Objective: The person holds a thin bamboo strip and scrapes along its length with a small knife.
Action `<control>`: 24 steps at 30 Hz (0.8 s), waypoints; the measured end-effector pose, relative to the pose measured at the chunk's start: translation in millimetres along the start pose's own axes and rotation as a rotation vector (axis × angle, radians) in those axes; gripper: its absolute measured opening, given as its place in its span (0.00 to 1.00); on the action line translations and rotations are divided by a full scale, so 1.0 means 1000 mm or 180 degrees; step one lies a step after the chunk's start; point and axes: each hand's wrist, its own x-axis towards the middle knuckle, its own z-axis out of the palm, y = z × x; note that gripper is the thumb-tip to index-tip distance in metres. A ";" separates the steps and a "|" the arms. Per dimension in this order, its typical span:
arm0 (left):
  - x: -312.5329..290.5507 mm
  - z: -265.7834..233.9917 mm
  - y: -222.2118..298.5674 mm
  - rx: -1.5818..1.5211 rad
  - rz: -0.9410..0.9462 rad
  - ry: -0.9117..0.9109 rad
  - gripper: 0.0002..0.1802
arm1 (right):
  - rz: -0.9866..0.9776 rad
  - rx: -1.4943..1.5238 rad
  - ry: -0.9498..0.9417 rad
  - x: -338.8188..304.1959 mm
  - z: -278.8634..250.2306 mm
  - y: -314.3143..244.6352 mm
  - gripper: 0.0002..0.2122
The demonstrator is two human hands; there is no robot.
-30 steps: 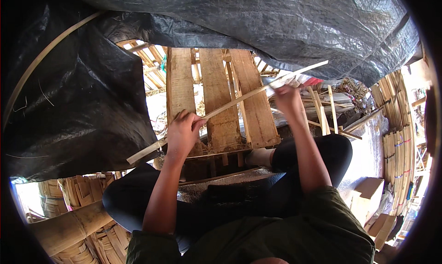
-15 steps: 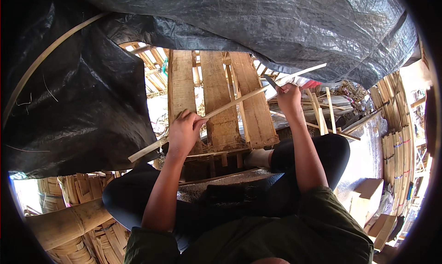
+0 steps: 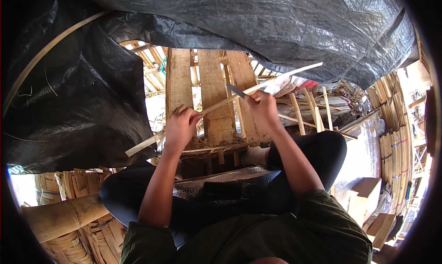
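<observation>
A long, thin bamboo strip (image 3: 216, 106) slants across in front of me, its near end low at the left and its far end high at the right. My left hand (image 3: 180, 126) is closed round it toward the lower end. In my right hand (image 3: 263, 108) is a knife (image 3: 236, 90), its grey blade pointing up and left across the strip. The knife's handle is hidden in my fist. Under both hands stands a bench of wooden planks (image 3: 216, 121) with gaps between them.
Black plastic sheeting (image 3: 276, 20) hangs along the far side and the left (image 3: 78, 107). Several upright bamboo pieces (image 3: 317, 119) stand right of the bench. A thick bamboo pole (image 3: 64, 218) lies at lower left. Bundled strips (image 3: 396, 158) and a cardboard box (image 3: 366, 195) are at the right.
My right hand and the knife have moved left and slightly down along the strip, closer to my left hand. My left hand still grips the strip in nearly the same place.
</observation>
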 end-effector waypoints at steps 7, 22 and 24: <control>0.001 -0.003 0.008 0.0188 0.0154 0.0109 0.09 | -0.0202 -0.0560 0.0809 0.019 -0.027 0.020 0.15; 0.003 -0.055 0.017 0.0738 -0.0353 -0.0616 0.19 | -0.0779 -0.0970 -0.0424 0.021 -0.046 0.020 0.10; -0.001 -0.059 0.016 0.0618 -0.0402 -0.0741 0.20 | -0.0829 -0.0924 -0.0412 0.024 -0.048 0.022 0.09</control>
